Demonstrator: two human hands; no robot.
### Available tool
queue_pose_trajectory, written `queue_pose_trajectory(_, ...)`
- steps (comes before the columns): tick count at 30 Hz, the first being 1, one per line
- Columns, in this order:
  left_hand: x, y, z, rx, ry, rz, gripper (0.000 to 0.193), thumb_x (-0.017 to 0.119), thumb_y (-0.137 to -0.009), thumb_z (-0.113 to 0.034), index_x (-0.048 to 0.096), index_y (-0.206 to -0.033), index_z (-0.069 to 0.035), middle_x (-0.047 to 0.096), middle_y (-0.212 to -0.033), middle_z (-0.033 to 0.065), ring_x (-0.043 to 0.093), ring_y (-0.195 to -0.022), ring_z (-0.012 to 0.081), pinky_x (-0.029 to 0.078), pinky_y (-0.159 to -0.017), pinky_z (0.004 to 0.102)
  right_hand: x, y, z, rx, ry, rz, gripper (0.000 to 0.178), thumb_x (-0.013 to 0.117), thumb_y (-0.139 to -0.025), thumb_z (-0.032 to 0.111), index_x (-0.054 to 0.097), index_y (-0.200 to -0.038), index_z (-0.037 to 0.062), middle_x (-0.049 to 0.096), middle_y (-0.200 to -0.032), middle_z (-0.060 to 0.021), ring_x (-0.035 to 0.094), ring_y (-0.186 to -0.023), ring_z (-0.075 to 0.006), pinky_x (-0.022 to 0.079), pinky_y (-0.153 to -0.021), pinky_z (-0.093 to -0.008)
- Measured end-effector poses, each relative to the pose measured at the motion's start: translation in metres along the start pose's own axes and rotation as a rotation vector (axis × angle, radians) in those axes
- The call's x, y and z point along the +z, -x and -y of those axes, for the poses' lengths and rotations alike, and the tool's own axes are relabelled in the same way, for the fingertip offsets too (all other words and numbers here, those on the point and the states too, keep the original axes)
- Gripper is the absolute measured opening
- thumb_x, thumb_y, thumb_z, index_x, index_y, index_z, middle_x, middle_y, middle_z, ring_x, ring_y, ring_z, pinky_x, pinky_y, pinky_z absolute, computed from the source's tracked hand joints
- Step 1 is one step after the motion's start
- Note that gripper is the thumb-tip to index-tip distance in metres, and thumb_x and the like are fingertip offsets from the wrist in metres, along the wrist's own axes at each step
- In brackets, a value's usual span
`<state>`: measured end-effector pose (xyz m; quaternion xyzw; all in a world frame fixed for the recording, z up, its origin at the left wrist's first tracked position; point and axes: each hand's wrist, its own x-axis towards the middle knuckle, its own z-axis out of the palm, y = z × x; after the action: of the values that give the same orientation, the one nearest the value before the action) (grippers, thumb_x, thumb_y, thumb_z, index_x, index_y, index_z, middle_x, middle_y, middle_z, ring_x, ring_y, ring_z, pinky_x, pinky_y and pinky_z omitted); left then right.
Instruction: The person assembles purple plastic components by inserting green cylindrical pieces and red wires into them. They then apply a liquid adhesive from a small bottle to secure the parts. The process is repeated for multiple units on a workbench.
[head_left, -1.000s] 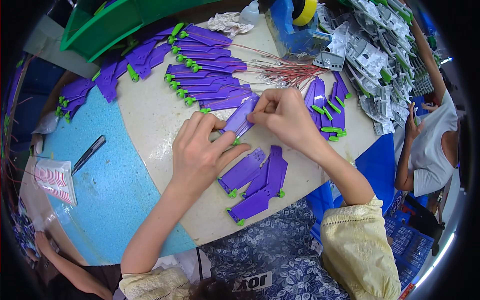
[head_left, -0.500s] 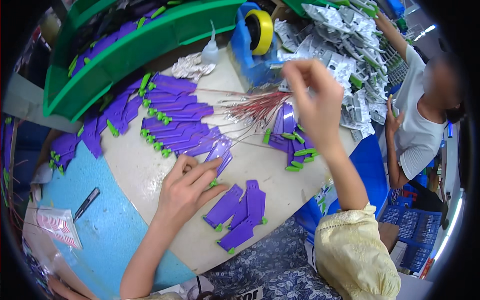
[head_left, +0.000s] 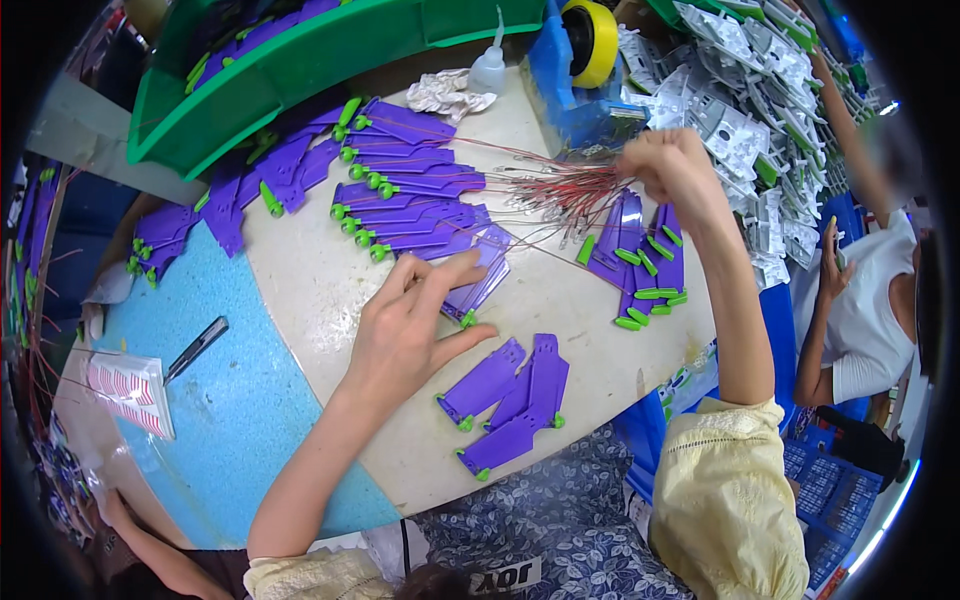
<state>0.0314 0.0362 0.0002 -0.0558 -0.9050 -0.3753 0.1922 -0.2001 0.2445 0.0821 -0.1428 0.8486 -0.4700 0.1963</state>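
Observation:
My left hand (head_left: 400, 325) rests over the near end of a row of purple plastic blades with green round ends (head_left: 410, 215). Its index finger lies on the nearest blade (head_left: 485, 275), and its thumb is spread apart from it, with a green end between them. To the right, my right hand (head_left: 665, 170) is closed in a pinch at the far right end of a bundle of thin red wires (head_left: 570, 190). Its fingertips partly hide the wire ends. Several wires run from the bundle to the purple blades.
Loose purple blades (head_left: 510, 410) lie near me, and more with green tips (head_left: 640, 260) lie right. Behind stand a green bin (head_left: 330, 80), a dropper bottle (head_left: 488, 70) and a blue tape dispenser (head_left: 575, 100). Grey-white parts (head_left: 730, 110) are heaped right, beside a person (head_left: 865, 300).
The whole view has shifted, with the table appearing further right and higher. My right hand has come down onto the right end of the wire bundle. My left hand stays at the nearest blade.

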Motion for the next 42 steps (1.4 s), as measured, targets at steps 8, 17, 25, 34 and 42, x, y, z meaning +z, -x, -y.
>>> queue_pose_trajectory(8, 0.000, 0.001, -0.007, -0.062, 0.005, -0.031, 0.074, 0.092, -0.067, -0.015, 0.059, -0.131, -0.001, 0.075, -0.111, 0.0110, 0.064, -0.093, 0.0304, 0.054, -0.083, 0.0385, 0.090, 0.082, -0.013, -0.078, -0.113, 0.553, 0.026, 0.069, -0.095, 0.012, 0.076, -0.119, 0.0042, 0.069, -0.079, -0.0072, 0.057, -0.065, -0.0070, 0.045, -0.056, -0.0271)
queue_pose_trajectory(17, 0.016, 0.018, -0.014, -0.011, -0.194, -0.109, 0.040, 0.085, -0.071, -0.009, 0.073, -0.108, -0.002, 0.062, -0.110, 0.0159, 0.060, -0.090, 0.0291, 0.054, -0.074, 0.0369, 0.097, 0.075, -0.018, -0.686, 0.311, -0.028, 0.010, 0.069, -0.089, 0.001, 0.074, -0.097, -0.0029, 0.061, -0.072, -0.0144, 0.060, -0.058, -0.0261, 0.047, -0.054, -0.0374)
queue_pose_trajectory(25, -0.005, 0.030, -0.024, 0.064, -0.147, -0.115, 0.043, 0.077, -0.074, -0.005, 0.072, -0.117, -0.007, 0.062, -0.109, 0.0143, 0.059, -0.096, 0.0313, 0.050, -0.084, 0.0406, 0.085, -0.008, -0.024, -0.695, 0.598, -0.188, 0.010, 0.066, -0.088, 0.008, 0.074, -0.089, 0.0009, 0.070, -0.087, -0.0192, 0.070, -0.074, -0.0379, 0.055, -0.067, -0.0483)
queue_pose_trajectory(34, 0.009, 0.046, -0.024, -0.020, -0.192, -0.046, 0.044, 0.081, -0.075, -0.012, 0.073, -0.118, -0.010, 0.064, -0.122, 0.0127, 0.062, -0.098, 0.0301, 0.053, -0.083, 0.0405, 0.078, 0.008, 0.001, -0.852, 0.459, -0.213, 0.014, 0.072, -0.084, 0.002, 0.070, -0.098, 0.0024, 0.070, -0.091, -0.0140, 0.070, -0.078, -0.0315, 0.056, -0.067, -0.0397)
queue_pose_trajectory(42, 0.001, 0.024, -0.030, -0.194, -0.066, -0.002, 0.057, 0.079, -0.078, 0.000, 0.063, -0.133, -0.007, 0.058, -0.115, 0.0141, 0.061, -0.075, 0.0210, 0.053, -0.068, 0.0340, 0.079, 0.103, 0.024, -0.742, 0.313, 0.174, 0.015, 0.073, -0.084, -0.002, 0.065, -0.097, -0.0016, 0.060, -0.077, -0.0136, 0.065, -0.068, -0.0298, 0.053, -0.061, -0.0361)
